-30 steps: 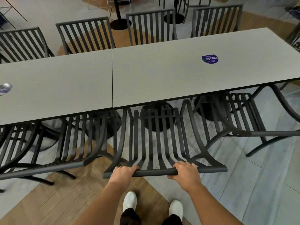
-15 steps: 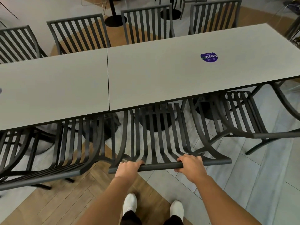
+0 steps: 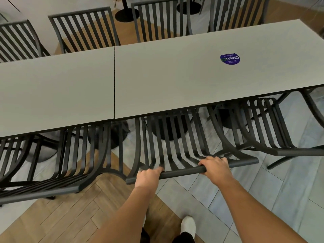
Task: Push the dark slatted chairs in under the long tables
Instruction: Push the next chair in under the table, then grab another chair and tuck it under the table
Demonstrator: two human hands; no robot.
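Note:
A dark slatted chair (image 3: 177, 146) stands right in front of me, its seat partly under the long grey table (image 3: 175, 81). My left hand (image 3: 148, 177) grips the left part of the chair's top rail. My right hand (image 3: 216, 168) grips the same rail further right. A second dark chair (image 3: 73, 163) stands to the left with its seat under the neighbouring grey table (image 3: 57, 88). A third chair (image 3: 273, 130) on the right sits at an angle, partly under the table's right end.
Several more slatted chairs (image 3: 85, 30) line the far side of the tables. Black round table bases (image 3: 166, 127) show under the tabletops. A purple round sticker (image 3: 230, 58) lies on the right table. My white shoe (image 3: 188, 226) stands on the wood and tile floor.
The chair in my hands has slid forward, further under the table. Both hands kept their grip on the top rail, and I have stepped closer.

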